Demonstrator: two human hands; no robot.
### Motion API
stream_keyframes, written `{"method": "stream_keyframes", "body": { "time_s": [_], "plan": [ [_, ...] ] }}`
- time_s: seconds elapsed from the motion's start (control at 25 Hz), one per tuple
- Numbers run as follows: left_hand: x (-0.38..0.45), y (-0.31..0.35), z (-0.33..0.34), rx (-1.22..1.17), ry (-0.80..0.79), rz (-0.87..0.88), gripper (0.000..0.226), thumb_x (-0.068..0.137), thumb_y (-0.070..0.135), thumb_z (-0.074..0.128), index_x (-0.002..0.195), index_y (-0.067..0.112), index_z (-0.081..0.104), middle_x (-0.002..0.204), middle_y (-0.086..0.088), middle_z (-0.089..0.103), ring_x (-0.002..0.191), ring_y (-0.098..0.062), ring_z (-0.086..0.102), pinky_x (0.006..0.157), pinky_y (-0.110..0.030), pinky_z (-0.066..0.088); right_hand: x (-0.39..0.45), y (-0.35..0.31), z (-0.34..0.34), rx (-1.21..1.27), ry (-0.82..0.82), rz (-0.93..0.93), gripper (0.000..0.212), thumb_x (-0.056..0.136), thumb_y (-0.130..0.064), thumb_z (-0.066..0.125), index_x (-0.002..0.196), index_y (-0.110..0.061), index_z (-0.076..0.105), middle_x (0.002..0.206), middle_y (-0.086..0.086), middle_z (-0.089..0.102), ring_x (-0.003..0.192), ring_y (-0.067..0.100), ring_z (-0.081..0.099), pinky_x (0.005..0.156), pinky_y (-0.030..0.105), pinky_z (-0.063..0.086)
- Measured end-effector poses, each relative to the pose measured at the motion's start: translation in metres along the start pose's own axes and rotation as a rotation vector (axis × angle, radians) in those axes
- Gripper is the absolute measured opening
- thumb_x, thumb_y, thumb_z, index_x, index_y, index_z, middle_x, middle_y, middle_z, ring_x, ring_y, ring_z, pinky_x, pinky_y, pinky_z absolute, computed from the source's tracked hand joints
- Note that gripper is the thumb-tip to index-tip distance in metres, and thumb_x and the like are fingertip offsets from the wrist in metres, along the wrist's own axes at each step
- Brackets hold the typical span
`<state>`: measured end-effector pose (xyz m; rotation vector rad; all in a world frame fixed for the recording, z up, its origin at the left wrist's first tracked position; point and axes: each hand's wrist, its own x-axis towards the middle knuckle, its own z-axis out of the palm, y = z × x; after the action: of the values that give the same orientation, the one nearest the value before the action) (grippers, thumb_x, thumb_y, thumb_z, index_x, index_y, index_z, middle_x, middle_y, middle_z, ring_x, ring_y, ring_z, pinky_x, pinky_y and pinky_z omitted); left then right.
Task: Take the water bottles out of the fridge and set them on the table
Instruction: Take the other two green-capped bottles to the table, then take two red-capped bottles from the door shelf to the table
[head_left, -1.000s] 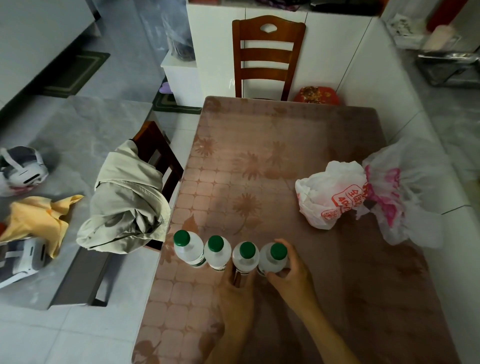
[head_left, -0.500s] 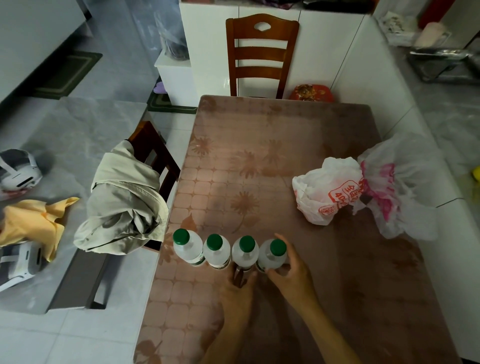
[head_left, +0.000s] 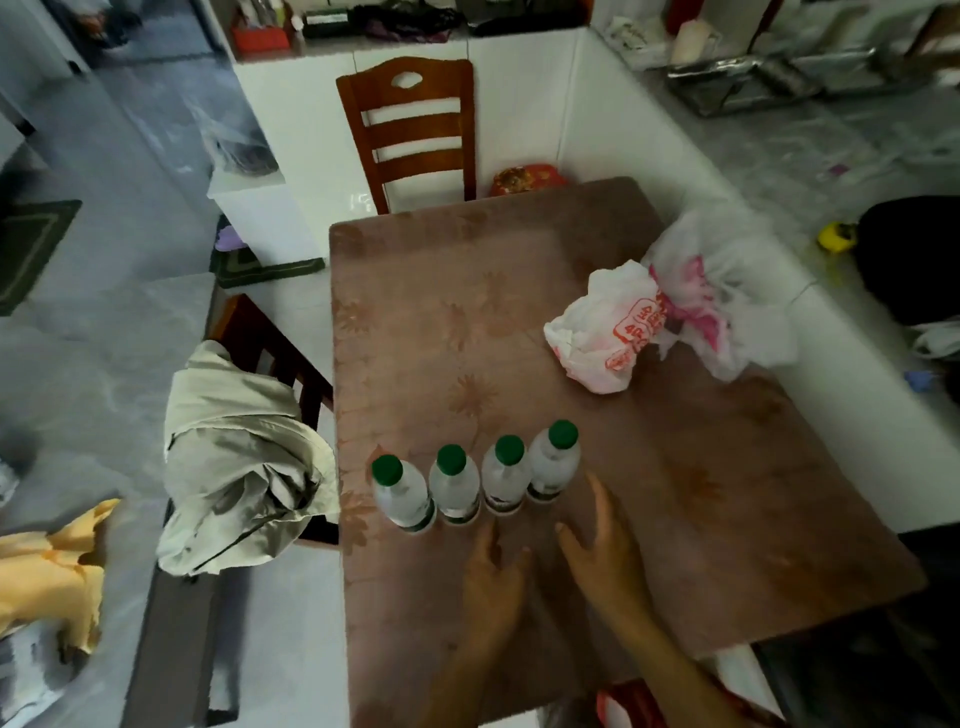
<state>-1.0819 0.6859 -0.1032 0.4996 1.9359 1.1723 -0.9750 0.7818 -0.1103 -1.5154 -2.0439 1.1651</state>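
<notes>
Table (head_left: 701, 509): both empty hands, left hand (head_left: 491, 574) and right hand (head_left: 602, 551), just behind bottles (head_left: 475, 480).

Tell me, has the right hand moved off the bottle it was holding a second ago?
Yes. The right hand has let go and drawn back toward the person; the rightmost bottle stands alone.

Four bottles (head_left: 475, 475) with green caps are standing in a row on the brown table (head_left: 727, 493). The left hand (head_left: 491, 579) and right hand (head_left: 602, 556) are resting open just behind them, holding nothing.
</notes>
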Motion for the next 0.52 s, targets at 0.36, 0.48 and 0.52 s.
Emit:
{"method": "stream_keyframes", "body": {
  "time_s": [0.36, 0.48, 0.52],
  "plan": [
    [-0.073, -0.056, -0.089, 0.785, -0.284, 0.758, 0.062, 0.094, 0.05, 0.041, 0.148, 0.022, 0.03, 0.153, -0.009, 0.035, 0.139, -0.028, 0.035, 0.111, -0.049, 0.033, -0.186, -0.011, 0.044, -0.342, 0.342, 0.258, 0.084, 0.084, -0.075, 0.034, 0.154, -0.03, 0.018, 0.164, -0.001, 0.011, 0.151, 0.026, 0.009, 0.122, 0.047, 0.007],
    [-0.104, -0.092, -0.095, 0.954, -0.358, 0.847, 0.066, 0.089, 0.049, 0.043, 0.144, 0.013, 0.039, 0.15, -0.016, 0.04, 0.136, -0.036, 0.04, 0.105, -0.059, 0.036, -0.257, -0.001, 0.057, -0.44, 0.384, 0.364, 0.081, 0.086, -0.077, 0.029, 0.154, -0.039, 0.007, 0.161, -0.009, -0.008, 0.151, 0.023, -0.008, 0.12, 0.049, 0.0],
    [-0.122, -0.1, -0.098, 0.93, -0.384, 0.878, 0.067, 0.088, 0.049, 0.043, 0.145, 0.016, 0.038, 0.151, -0.014, 0.038, 0.138, -0.035, 0.036, 0.106, -0.059, 0.033, -0.281, 0.005, 0.063, -0.456, 0.394, 0.412, 0.08, 0.085, -0.078, 0.024, 0.153, -0.041, 0.008, 0.16, -0.011, -0.009, 0.15, 0.022, -0.01, 0.12, 0.051, -0.001]
  ]
}}
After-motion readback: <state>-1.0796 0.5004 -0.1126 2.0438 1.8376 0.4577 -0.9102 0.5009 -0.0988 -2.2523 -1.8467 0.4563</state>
